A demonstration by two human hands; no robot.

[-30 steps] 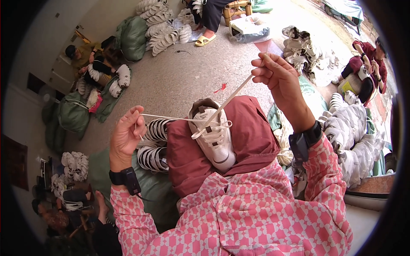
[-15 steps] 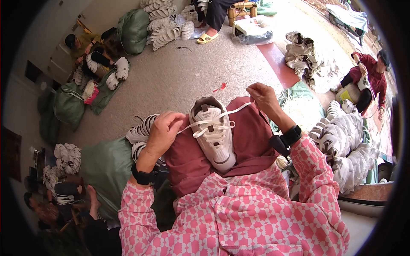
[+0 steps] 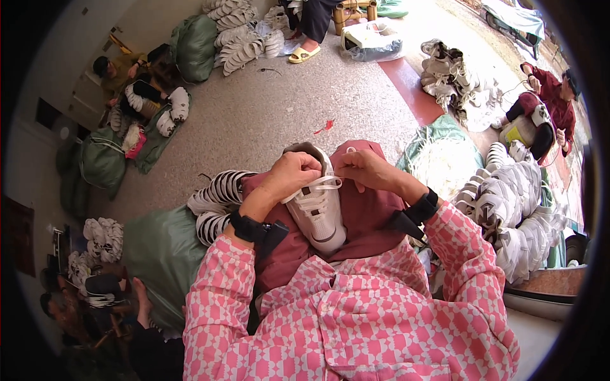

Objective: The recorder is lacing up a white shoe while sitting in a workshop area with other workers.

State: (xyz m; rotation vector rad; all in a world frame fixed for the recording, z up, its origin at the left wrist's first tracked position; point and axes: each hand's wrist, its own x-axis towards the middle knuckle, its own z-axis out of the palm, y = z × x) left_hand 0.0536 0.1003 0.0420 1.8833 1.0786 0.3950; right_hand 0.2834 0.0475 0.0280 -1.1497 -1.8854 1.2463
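Note:
A white sneaker (image 3: 318, 216) rests on my lap between my thighs, its toe toward me and its collar pointing away. White lace (image 3: 327, 184) runs through its eyelets and crosses near the collar. My left hand (image 3: 292, 174) is at the left side of the collar, its fingers pinched together over the upper eyelets. Close to the right side of the opening, my right hand (image 3: 365, 170) pinches the lace, and a loop of it shows above the fingers. Part of the tongue and collar is hidden behind my left fingers.
Stacked sneakers (image 3: 216, 197) lie by my left thigh, beside a green sack (image 3: 159, 254). At my right are a pile of white laces (image 3: 445, 159) and heaped sneakers (image 3: 508, 197). A person in dark red (image 3: 553, 101) sits at far right; others sit at left. Red scrap (image 3: 325, 126) lies on the floor.
Both hands have come inward from wide apart to meet over the sneaker's collar. The lace ends, stretched out to either side before, are now gathered close to the shoe.

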